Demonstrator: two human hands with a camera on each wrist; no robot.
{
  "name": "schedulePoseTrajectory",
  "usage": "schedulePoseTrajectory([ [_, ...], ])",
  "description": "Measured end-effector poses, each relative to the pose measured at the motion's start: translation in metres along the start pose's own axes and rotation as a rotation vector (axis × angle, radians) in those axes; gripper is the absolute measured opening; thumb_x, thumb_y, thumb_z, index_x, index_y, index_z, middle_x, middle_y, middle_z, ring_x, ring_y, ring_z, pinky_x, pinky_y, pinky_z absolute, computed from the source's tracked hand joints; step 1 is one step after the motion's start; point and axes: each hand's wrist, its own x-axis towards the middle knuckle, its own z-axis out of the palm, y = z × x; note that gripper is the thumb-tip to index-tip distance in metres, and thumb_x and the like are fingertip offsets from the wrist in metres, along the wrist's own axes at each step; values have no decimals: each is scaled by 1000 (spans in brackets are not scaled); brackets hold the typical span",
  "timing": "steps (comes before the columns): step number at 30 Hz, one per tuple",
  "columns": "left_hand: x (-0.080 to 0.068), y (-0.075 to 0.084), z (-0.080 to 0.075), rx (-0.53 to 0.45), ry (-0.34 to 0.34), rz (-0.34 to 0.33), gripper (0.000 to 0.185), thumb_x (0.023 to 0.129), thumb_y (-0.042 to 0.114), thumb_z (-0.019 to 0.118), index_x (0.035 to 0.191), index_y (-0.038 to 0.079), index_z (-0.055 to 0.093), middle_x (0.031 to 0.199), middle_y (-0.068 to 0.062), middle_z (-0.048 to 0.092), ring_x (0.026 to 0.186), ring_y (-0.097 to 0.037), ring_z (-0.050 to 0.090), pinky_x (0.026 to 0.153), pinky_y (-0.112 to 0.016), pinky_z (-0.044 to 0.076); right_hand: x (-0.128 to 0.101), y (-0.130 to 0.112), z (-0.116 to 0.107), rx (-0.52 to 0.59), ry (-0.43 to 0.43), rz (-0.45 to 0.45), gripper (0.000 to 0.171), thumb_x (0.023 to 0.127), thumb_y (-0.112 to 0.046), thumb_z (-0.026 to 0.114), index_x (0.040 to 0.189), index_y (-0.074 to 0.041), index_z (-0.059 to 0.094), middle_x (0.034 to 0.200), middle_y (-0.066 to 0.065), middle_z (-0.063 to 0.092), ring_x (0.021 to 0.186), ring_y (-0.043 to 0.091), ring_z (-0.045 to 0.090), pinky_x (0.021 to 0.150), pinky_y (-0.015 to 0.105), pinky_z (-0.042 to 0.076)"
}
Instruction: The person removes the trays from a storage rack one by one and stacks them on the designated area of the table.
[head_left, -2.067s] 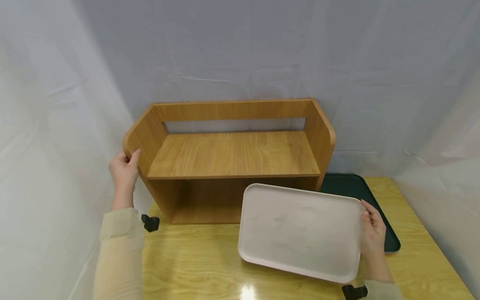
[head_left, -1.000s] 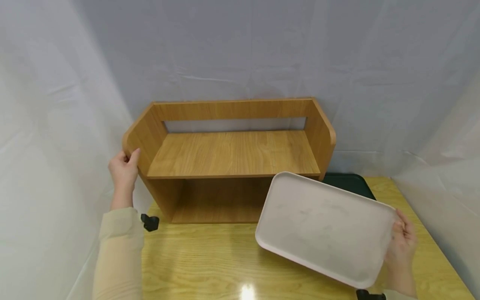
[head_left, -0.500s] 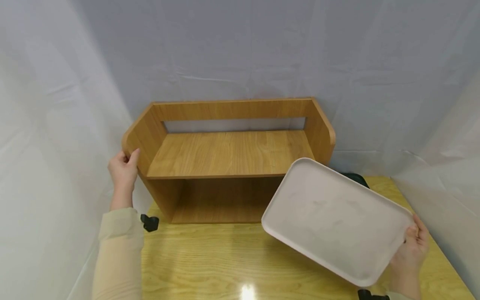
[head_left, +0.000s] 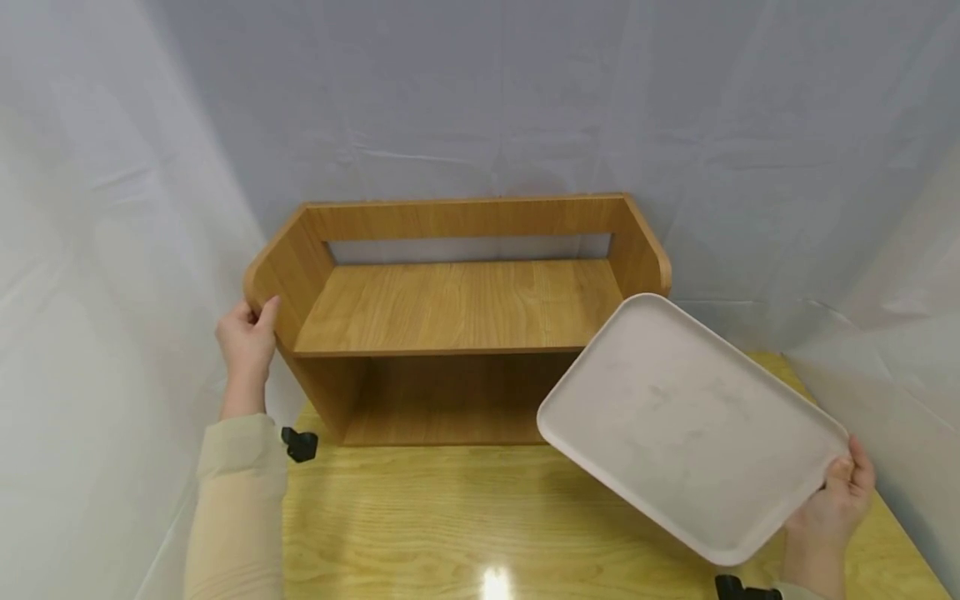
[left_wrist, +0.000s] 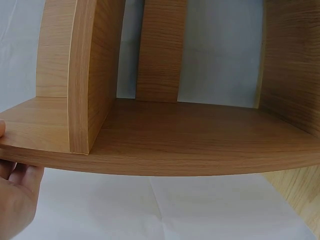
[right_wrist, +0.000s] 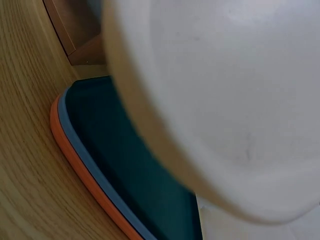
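My left hand [head_left: 247,342] grips the front edge of the left side panel of a two-level wooden desk shelf [head_left: 457,308]. In the left wrist view, fingers [left_wrist: 20,192] show at the edge of that panel [left_wrist: 175,162]. My right hand [head_left: 832,500] holds a pale beige tray [head_left: 690,425] by its right end, thumb on the face. The tray hangs tilted above the table, its upper left corner overlapping the shelf's right side in the head view. Below it in the right wrist view lies a stack of trays, a dark green one [right_wrist: 120,150] on top.
Under the green tray are a blue tray [right_wrist: 95,167] and an orange tray [right_wrist: 80,162]. The shelf stands on a yellow wood-grain table [head_left: 420,508]. Whitish sheeting [head_left: 480,100] hangs behind and on both sides.
My right hand has moved right with the beige tray, which has turned so its left end is higher and now hides the green tray in the head view. The left hand stays put.
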Motion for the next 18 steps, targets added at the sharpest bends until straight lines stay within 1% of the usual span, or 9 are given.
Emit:
schedulePoseTrajectory([
  [3, 0, -1, 0, -10, 0, -7, 31, 84, 31, 58, 81, 0, 56, 57, 11, 45, 52, -4, 40, 44, -13, 32, 1, -2, -1, 39, 19, 15, 29, 85, 1, 45, 113, 7, 42, 97, 19, 55, 76, 27, 57, 58, 31, 50],
  [9, 0, 0, 1, -29, -2, -25, 28, 84, 30, 58, 82, 2, 57, 59, 11, 47, 54, -4, 41, 45, -14, 34, 3, -5, -4, 74, 76, 29, 27, 87, 2, 42, 113, 5, 43, 101, 18, 54, 79, 27, 57, 59, 33, 50],
  [11, 0, 0, 1, -30, -2, -25, 28, 84, 30, 58, 83, 2, 57, 59, 11, 47, 54, -4, 41, 45, -14, 34, 3, -5, -4, 105, 76, 35, 26, 87, 1, 41, 113, 5, 43, 101, 18, 54, 80, 27, 57, 59, 33, 50],
  [16, 0, 1, 1, -10, 1, -10, 32, 85, 31, 57, 86, -2, 58, 59, 13, 46, 54, -3, 41, 45, -13, 34, 2, -4, -7, 200, 37, 22, 28, 86, -2, 39, 114, 6, 40, 104, 20, 53, 81, 31, 56, 60, 37, 50],
  [18, 0, 0, 1, -5, 0, -9, 33, 85, 31, 57, 86, -2, 58, 58, 12, 45, 54, -3, 41, 45, -13, 33, 3, -5, -8, 229, 50, 25, 30, 86, -4, 39, 114, 5, 40, 104, 20, 53, 82, 32, 56, 61, 38, 50],
])
